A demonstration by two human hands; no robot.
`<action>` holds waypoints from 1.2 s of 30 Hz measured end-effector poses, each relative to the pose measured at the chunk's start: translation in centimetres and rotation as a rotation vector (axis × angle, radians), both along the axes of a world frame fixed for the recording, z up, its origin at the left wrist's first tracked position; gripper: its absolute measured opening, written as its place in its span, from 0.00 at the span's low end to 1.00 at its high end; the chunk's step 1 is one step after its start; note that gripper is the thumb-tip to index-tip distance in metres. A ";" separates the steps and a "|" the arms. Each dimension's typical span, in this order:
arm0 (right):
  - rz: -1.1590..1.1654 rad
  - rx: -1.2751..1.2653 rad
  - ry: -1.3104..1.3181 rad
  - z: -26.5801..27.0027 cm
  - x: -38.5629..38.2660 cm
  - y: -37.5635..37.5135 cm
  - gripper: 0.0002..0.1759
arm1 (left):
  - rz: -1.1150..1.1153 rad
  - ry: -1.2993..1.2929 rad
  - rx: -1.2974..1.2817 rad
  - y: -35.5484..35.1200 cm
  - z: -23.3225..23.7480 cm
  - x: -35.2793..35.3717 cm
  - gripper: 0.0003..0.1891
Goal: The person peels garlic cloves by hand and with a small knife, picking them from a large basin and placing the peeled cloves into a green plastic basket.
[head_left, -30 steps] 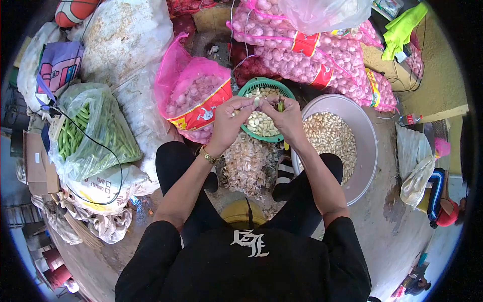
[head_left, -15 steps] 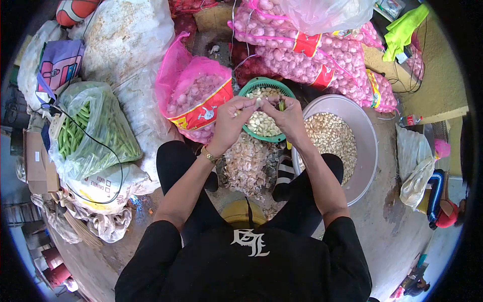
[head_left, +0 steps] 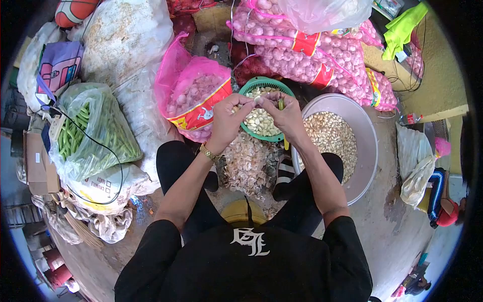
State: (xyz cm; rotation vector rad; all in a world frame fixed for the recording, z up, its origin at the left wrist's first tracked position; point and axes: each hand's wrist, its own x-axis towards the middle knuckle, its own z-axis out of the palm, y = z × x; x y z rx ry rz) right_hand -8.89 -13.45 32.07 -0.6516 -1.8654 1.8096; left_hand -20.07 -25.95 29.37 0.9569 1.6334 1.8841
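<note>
Left hand (head_left: pixel 226 120) and right hand (head_left: pixel 288 115) meet above the green basket (head_left: pixel 250 86), fingers of both curled and pinching one garlic clove (head_left: pixel 258 99) between the fingertips. A thin green sliver shows inside the right hand; cannot tell what it is. Gold watch (head_left: pixel 209 153) on the left wrist. The basket holds pale cloves. Just beside it on the right is a metal basin (head_left: pixel 371 151), also with cloves in it. A pile of garlic skins (head_left: pixel 246 166) lies on the floor between the person's knees. Writing: the black shirt (head_left: pixel 211 272) has a white emblem, letters not readable. The pink mesh bag (head_left: pixel 193 93) carries a red-and-yellow band with a white figure, text too small to read. The white sack (head_left: pixel 108 183) has dark upside-down print, illegible. More mesh sacks of garlic (head_left: pixel 322 55) with the same red bands are stacked behind the basin. A clear bag of green beans (head_left: pixel 95 131) is at the left, with a purple cartoon-print bag (head_left: pixel 60 65) behind it. Everything sits on a stained grey concrete floor (head_left: pixel 392 231), crowded with sacks.
</note>
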 end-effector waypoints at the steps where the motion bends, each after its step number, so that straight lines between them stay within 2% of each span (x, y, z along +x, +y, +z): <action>1: 0.001 0.068 0.052 -0.4 -0.2 0.1 0.10 | -0.008 0.024 -0.053 -0.1 0.5 0.0 0.07; 4: 0.000 0.185 0.005 -0.2 0.2 0.2 0.10 | -0.009 0.119 -0.102 -0.1 0.5 -0.1 0.07; 8: 0.013 0.142 0.007 -0.8 0.1 0.4 0.12 | 0.015 0.237 -0.140 -0.1 0.6 -0.2 0.08; 10: 0.015 -0.047 0.014 -0.6 0.0 0.4 0.12 | -0.003 0.145 -0.135 -0.1 0.5 -0.1 0.09; 11: 0.014 -0.047 0.014 -0.3 0.1 0.3 0.12 | -0.020 0.052 -0.128 0.0 0.4 -0.1 0.09; 13: 0.014 -0.089 -0.084 0.7 0.2 0.1 0.12 | -0.011 0.067 -0.128 0.0 0.5 0.0 0.09; 20: 0.076 0.104 0.019 -0.3 0.4 0.5 0.14 | 0.025 0.047 -0.180 -0.4 1.1 -0.3 0.09; 22: 0.113 -0.156 -0.163 1.7 0.8 0.4 0.15 | 0.030 0.031 -0.150 -0.6 1.0 -0.8 0.09; 24: 0.129 -0.197 -0.155 1.5 0.8 0.6 0.16 | 0.033 0.014 -0.120 -0.8 1.2 -1.3 0.09; 26: 0.143 -0.240 -0.148 1.5 0.9 0.6 0.17 | 0.020 0.231 -0.100 -1.0 1.6 -1.6 0.08; 27: 0.133 -0.246 -0.148 1.7 1.0 0.5 0.15 | 0.021 0.230 -0.100 -1.1 1.8 -1.5 0.08; 29: 0.123 -0.253 -0.147 1.8 0.9 0.4 0.14 | -0.025 0.011 -0.151 -1.4 2.0 -1.3 0.07; 32: 0.127 -0.260 -0.177 0.5 0.8 1.1 0.14 | -0.005 -0.003 -0.116 -1.3 2.1 -1.0 0.09; 33: 0.078 -0.086 -0.110 -1.7 0.5 2.5 0.15 | -0.004 -0.004 -0.116 -1.4 1.7 -1.3 0.09; 34: 0.028 0.087 -0.045 -2.3 0.5 3.2 0.16 | -0.111 -0.030 -0.208 -1.7 0.9 -1.7 0.08; 35: 0.029 0.089 -0.045 -2.7 0.9 4.2 0.16 | -0.218 -0.055 -0.299 -2.0 0.2 -2.1 0.08; 36: -0.019 0.422 -0.180 -2.4 1.3 4.7 0.18 | -0.218 -0.057 -0.297 -2.1 -0.2 -2.1 0.08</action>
